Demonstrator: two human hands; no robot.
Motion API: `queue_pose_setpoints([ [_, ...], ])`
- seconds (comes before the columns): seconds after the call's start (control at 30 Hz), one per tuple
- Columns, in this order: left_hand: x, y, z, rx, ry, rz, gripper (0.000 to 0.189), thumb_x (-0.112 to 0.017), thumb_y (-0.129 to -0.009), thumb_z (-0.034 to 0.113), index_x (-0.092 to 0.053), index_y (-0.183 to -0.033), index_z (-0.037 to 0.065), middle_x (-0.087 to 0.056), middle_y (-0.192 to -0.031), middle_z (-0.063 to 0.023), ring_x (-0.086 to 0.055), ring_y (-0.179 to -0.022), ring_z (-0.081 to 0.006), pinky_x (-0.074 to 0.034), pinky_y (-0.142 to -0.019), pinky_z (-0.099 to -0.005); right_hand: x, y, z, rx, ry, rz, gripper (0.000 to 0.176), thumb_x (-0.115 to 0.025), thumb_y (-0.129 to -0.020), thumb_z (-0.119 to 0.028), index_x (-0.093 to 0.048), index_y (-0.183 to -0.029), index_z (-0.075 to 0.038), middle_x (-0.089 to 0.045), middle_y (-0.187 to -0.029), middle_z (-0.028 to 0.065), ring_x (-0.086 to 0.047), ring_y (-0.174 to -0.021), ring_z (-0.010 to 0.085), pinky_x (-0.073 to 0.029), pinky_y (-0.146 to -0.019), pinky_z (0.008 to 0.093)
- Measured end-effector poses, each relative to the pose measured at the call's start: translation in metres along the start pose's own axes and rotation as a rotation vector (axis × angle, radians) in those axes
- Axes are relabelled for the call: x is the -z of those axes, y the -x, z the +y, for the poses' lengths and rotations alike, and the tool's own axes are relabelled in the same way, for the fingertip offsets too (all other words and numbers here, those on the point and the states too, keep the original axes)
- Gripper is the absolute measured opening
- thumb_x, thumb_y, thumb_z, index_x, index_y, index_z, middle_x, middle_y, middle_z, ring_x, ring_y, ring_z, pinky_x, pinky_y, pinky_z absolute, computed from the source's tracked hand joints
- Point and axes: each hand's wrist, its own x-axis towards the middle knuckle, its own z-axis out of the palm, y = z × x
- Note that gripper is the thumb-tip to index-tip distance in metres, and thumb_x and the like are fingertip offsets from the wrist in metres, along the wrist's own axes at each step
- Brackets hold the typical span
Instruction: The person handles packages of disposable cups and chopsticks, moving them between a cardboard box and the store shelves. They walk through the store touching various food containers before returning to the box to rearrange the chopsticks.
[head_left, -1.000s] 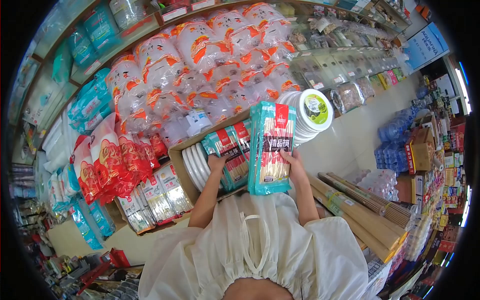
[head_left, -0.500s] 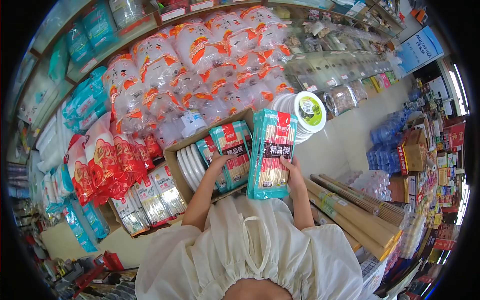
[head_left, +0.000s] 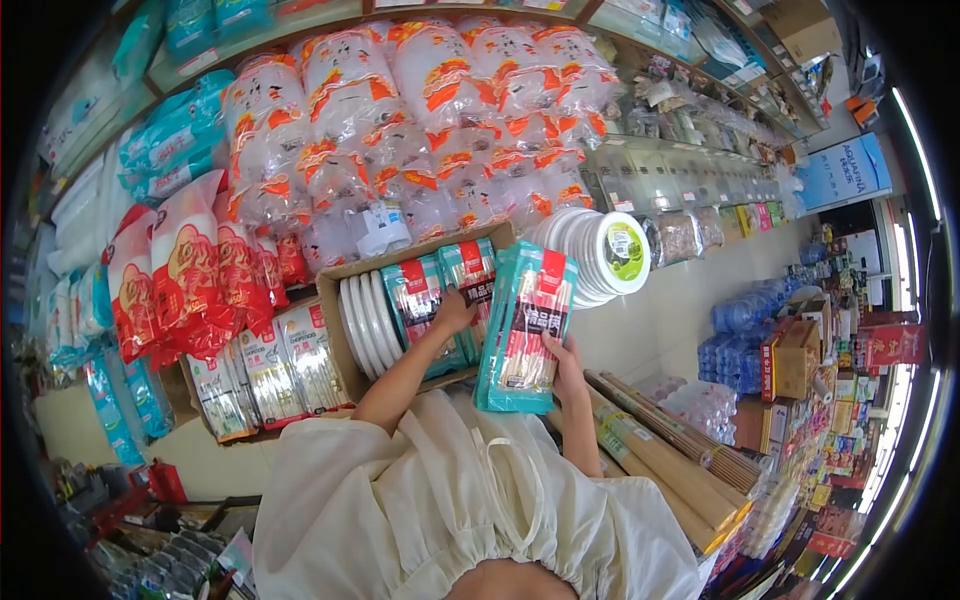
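Observation:
My right hand (head_left: 565,365) grips a stack of teal-edged packs of wooden chopsticks (head_left: 528,330) by its right side, thumb on top. The stack is tilted over the right end of an open cardboard box (head_left: 340,325). My left hand (head_left: 457,312) reaches into that box, its fingers closed at the edge of another chopstick pack (head_left: 478,285); some fingertips are hidden. A similar pack (head_left: 413,285) stands just left of the hand. White round plates (head_left: 368,320), seen edge-on, fill the box's left end.
Wrapped white plates with a green label (head_left: 622,255) stand right of the box. Rolled brown mats (head_left: 665,455) lie nearer me on the right. Red bags (head_left: 185,270) and a box of white chopstick packs (head_left: 270,375) are at left. Bagged goods (head_left: 440,80) fill the shelf behind.
My left hand has moved slightly up and right among the packs in the box. The stack in my right hand has shifted a little left and down. The camera view has also shifted.

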Motion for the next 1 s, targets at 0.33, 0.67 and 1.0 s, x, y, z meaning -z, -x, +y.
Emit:
queue_pose_setpoints([
  [0.33,0.044,0.055,-0.091,0.114,0.513,0.098,0.037,-0.038,-0.090,0.018,-0.042,-0.121,-0.002,-0.056,-0.103,-0.0168,-0.055,-0.086,-0.0215,-0.045,-0.070,-0.0303,-0.076,-0.096,0.034,-0.377,0.332,-0.311,0.038,-0.066,-0.078,-0.018,-0.052,-0.108,0.002,-0.062,-0.094,0.0098,-0.062,-0.082,0.0175,-0.050,-0.074,0.0296],
  [0.67,0.057,0.084,-0.038,-0.017,-0.038,0.105,0.078,-0.064,-0.072,0.025,-0.022,-0.130,-0.008,-0.021,-0.131,-0.0335,-0.034,-0.113,-0.0521,-0.033,-0.096,-0.0447,-0.073,-0.148,0.128,-0.160,0.555,-0.493,0.045,-0.067,-0.073,-0.016,-0.052,-0.111,0.001,-0.061,-0.099,0.0124,-0.058,-0.090,0.0215,-0.045,-0.079,0.0328],
  [1.0,0.061,0.101,0.032,-0.112,-0.588,0.103,0.083,-0.073,-0.065,0.018,-0.029,-0.135,0.020,-0.006,-0.143,-0.0198,-0.016,-0.128,-0.0461,-0.036,-0.090,-0.0589,-0.054,-0.118,0.067,0.594,1.467,-0.361,0.065,-0.067,-0.069,-0.021,-0.038,-0.125,-0.004,-0.041,-0.125,0.0225,-0.049,-0.104,0.0379,-0.042,-0.089,0.0429],
])
